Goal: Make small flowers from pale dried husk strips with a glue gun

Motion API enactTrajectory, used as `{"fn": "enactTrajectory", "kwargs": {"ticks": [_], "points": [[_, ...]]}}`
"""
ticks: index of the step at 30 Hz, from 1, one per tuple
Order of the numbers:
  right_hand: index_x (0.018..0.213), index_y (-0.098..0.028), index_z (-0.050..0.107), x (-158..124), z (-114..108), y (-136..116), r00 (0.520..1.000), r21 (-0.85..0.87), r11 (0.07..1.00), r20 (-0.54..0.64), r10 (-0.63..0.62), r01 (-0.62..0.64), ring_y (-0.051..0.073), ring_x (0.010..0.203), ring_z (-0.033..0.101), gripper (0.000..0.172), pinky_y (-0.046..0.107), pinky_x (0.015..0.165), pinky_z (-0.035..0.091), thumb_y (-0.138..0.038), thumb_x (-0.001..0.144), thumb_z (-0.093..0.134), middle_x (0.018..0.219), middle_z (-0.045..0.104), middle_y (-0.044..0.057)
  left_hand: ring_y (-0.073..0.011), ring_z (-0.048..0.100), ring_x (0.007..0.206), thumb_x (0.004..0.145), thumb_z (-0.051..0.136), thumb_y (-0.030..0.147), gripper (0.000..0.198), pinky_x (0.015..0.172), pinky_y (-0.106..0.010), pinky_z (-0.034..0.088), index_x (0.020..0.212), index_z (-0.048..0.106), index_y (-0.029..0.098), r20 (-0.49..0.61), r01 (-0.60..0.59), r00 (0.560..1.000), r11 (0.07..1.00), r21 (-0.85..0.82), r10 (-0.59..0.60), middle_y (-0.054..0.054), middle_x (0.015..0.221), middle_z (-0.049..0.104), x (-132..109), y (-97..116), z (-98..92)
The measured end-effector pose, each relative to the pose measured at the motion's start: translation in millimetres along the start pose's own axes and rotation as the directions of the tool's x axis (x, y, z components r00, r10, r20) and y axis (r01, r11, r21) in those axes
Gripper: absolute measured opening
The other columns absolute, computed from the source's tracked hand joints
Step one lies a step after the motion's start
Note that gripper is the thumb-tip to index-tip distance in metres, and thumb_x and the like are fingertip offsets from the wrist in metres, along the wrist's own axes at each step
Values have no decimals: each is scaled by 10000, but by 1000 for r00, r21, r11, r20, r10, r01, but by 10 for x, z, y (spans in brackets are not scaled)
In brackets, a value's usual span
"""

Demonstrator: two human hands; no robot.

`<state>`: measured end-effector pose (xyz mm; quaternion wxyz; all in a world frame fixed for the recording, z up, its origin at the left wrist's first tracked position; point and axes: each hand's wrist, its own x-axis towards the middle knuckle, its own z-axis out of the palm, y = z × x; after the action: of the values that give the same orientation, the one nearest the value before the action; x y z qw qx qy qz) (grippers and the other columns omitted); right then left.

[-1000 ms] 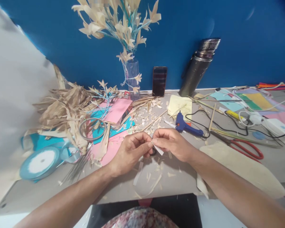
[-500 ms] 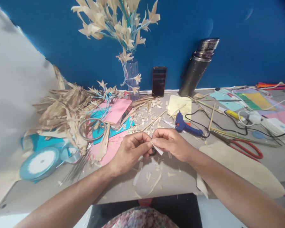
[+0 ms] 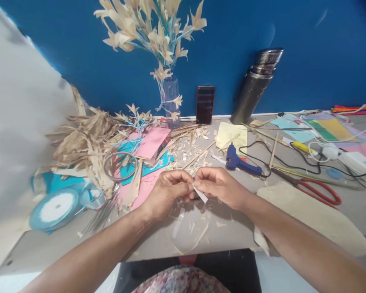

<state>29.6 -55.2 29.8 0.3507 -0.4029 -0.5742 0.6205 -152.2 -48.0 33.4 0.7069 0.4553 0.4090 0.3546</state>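
My left hand (image 3: 166, 194) and my right hand (image 3: 220, 185) meet above the grey table (image 3: 232, 228), fingertips pinched together. Between them they hold a small pale strip (image 3: 200, 194), which pokes out down and to the right from the pinch. Both hands are closed on it. Pale shavings (image 3: 198, 228) lie scattered on the table under the hands.
A heap of dried husks (image 3: 85, 140) and pink and teal paper (image 3: 149, 142) lie left. A ribbon spool (image 3: 55, 207) sits near the left edge. A blue glue gun (image 3: 239, 162), red scissors (image 3: 317, 189), cables, a flask (image 3: 253, 87), a phone (image 3: 205, 104) and a vase (image 3: 170, 99) stand behind.
The view shifted slightly. Both hands stay pinched on the strip in nearly the same place.
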Motion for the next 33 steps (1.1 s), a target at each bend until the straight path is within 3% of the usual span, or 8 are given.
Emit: {"fn": "enactTrajectory", "kwargs": {"ticks": [4,10,12,14,17,19,22,33], "points": [[752,-159,557,5,4,33,998,108,994,50,26,-31,72,493,381,353,214,475,262,-473,834,696,600,561,-22,-78,518,435,636,779,231,168,469,-193,397,662,643,137,51,84,996,987,-138,-77,-6,526,632,22,-11,-9],[759,-144,560,21,12,18,991,246,967,129,31,-62,58,490,357,380,215,465,214,-488,829,705,704,648,38,-86,517,427,623,740,202,133,477,-200,401,666,631,139,100,107,991,964,-245,-85,0,499,608,26,-13,-21],[771,-149,575,11,3,-11,995,225,974,99,17,-39,71,499,383,387,219,461,225,-516,845,671,693,631,31,-87,515,428,625,720,199,115,483,-202,399,668,629,142,97,100,992,961,-259,-77,0,501,608,38,-10,-29],[773,-161,590,-17,-2,-51,996,86,994,-77,-54,61,92,526,424,348,229,477,279,-492,866,643,675,598,14,-82,504,430,645,710,206,108,481,-198,387,668,623,147,47,72,997,970,-234,-63,5,505,604,53,-10,-30],[771,-180,615,-75,26,-97,894,-342,918,-318,-315,202,116,573,470,193,249,545,352,-336,884,622,672,584,2,-70,477,435,681,701,209,112,469,-184,355,655,608,153,-109,2,994,995,-96,-13,19,507,587,57,-13,-3],[763,-188,632,-98,65,-94,842,-596,766,-263,-470,242,130,598,494,128,261,587,367,-235,876,594,672,602,7,-68,460,446,699,682,200,105,472,-184,346,644,606,154,-184,-53,981,998,34,59,27,507,570,40,-11,30],[755,-194,646,-91,115,-48,831,-778,582,-147,-537,238,140,609,523,126,271,610,360,-155,848,570,685,641,20,-79,468,478,711,659,188,90,493,-194,359,635,625,151,-180,-123,970,969,213,163,27,521,568,2,-2,71],[742,-190,648,-72,100,3,874,-858,478,-76,-479,187,151,650,566,142,267,627,343,-130,830,554,706,674,32,-103,526,541,747,674,224,118,523,-208,408,662,667,142,-130,-161,965,909,385,227,-1,596,626,-23,-80,37]]}}
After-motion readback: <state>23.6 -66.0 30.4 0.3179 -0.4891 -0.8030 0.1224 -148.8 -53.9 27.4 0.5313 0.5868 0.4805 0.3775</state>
